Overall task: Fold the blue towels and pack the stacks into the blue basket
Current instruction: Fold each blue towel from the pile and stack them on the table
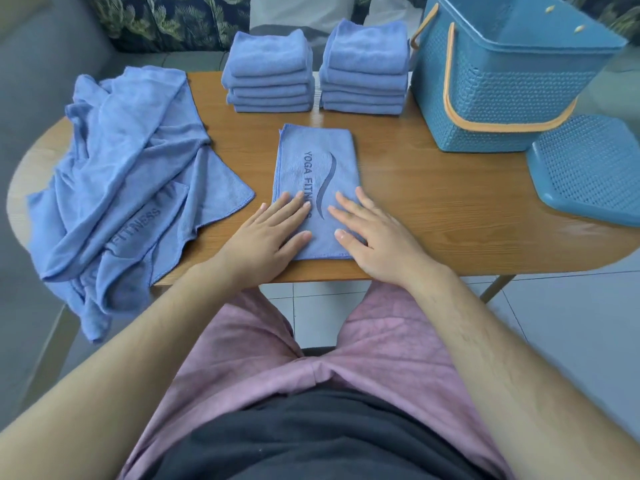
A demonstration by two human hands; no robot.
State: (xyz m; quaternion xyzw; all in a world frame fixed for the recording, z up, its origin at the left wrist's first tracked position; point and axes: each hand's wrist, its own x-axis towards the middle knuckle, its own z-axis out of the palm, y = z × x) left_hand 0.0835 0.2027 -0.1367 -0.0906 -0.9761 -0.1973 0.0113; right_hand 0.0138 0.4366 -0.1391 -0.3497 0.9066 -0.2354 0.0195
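Note:
A blue towel [313,161], folded into a long strip with "YOGA FITNESS" printed on it, lies in the middle of the wooden table [433,209]. My left hand [273,230] and my right hand [367,230] press flat on its near end, fingers straight. Two stacks of folded blue towels stand at the back: the left stack [268,74] and the right stack [365,69]. A heap of unfolded blue towels [128,181] covers the table's left side and hangs over the edge. The blue basket [502,88] with orange handles stands at the back right.
The basket's blue perforated lid [588,168] lies at the table's right edge. A leaf-patterned cushion [166,19] and a grey sofa sit behind the table. Bare wood shows between the strip and the basket. The floor below is tiled.

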